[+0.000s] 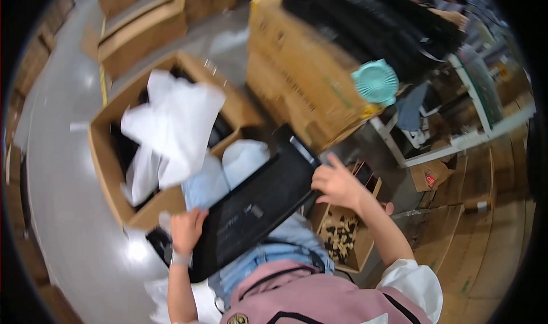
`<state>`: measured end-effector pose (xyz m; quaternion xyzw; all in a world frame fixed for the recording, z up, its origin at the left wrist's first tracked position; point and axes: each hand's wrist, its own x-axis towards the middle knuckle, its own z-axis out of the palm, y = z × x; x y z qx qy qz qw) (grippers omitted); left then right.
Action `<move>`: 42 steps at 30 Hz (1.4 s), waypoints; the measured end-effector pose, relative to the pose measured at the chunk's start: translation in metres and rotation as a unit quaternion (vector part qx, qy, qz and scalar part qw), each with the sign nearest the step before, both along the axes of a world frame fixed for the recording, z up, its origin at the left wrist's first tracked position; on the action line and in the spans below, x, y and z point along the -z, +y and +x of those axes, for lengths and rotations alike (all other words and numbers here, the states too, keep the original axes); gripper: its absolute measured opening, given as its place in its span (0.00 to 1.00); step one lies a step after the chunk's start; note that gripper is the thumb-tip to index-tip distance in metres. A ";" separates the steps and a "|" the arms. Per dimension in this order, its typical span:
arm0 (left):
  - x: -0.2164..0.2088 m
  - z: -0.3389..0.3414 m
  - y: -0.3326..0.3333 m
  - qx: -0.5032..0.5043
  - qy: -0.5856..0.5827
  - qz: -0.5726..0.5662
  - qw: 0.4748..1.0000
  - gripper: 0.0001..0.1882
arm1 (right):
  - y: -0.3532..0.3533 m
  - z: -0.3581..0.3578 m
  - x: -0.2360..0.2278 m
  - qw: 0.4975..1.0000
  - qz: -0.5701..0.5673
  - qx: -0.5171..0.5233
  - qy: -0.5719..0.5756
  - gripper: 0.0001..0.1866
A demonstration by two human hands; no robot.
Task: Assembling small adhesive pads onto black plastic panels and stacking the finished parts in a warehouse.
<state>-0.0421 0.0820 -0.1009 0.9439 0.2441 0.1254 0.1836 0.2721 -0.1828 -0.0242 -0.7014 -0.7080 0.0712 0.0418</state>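
Across my lap lies a long, flat black panel (251,214), tilted up toward the right, with small pale marks on its face and a light strip near its upper right end. Its exact kind I cannot make out. My left hand (187,231), with a pale band at the wrist, is closed on the left part of its upper edge. At the right end, my right hand (338,185) rests against the edge with fingers apart and one stretched upward.
An open cardboard box (105,173) holding white sheeting (171,124) stands ahead left. Black goods (371,27) and a turquoise fan (375,82) top a large carton (297,76). A small box of loose pieces (341,238) sits right, near a white-framed table (439,151).
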 end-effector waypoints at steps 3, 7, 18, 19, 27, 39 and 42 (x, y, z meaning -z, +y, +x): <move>-0.020 0.004 -0.007 0.000 0.009 -0.006 1.000 0.18 | -0.011 -0.002 -0.005 0.994 0.067 -0.081 -0.014 0.13; -0.053 -0.003 0.001 -0.045 -0.004 -0.012 0.999 0.12 | -0.017 -0.040 -0.075 0.976 0.190 -0.108 -0.010 0.12; -0.169 -0.025 -0.037 -0.179 -0.425 -0.001 0.887 0.08 | -0.092 -0.011 -0.219 0.842 0.434 0.139 -0.288 0.14; -0.161 -0.022 -0.039 -0.144 -0.418 -0.009 0.897 0.08 | -0.091 -0.005 -0.231 0.833 0.430 0.194 -0.290 0.14; -0.104 -0.003 -0.068 -0.110 -0.308 -0.249 0.912 0.10 | -0.057 0.119 -0.273 0.711 0.423 0.332 -0.453 0.11; -0.041 -0.018 -0.060 -0.174 -0.219 -0.309 0.909 0.12 | -0.002 0.202 -0.224 0.758 0.340 0.392 -0.396 0.09; -0.045 -0.009 -0.052 -0.161 -0.208 -0.267 0.927 0.11 | 0.007 0.196 -0.227 0.764 0.326 0.384 -0.403 0.12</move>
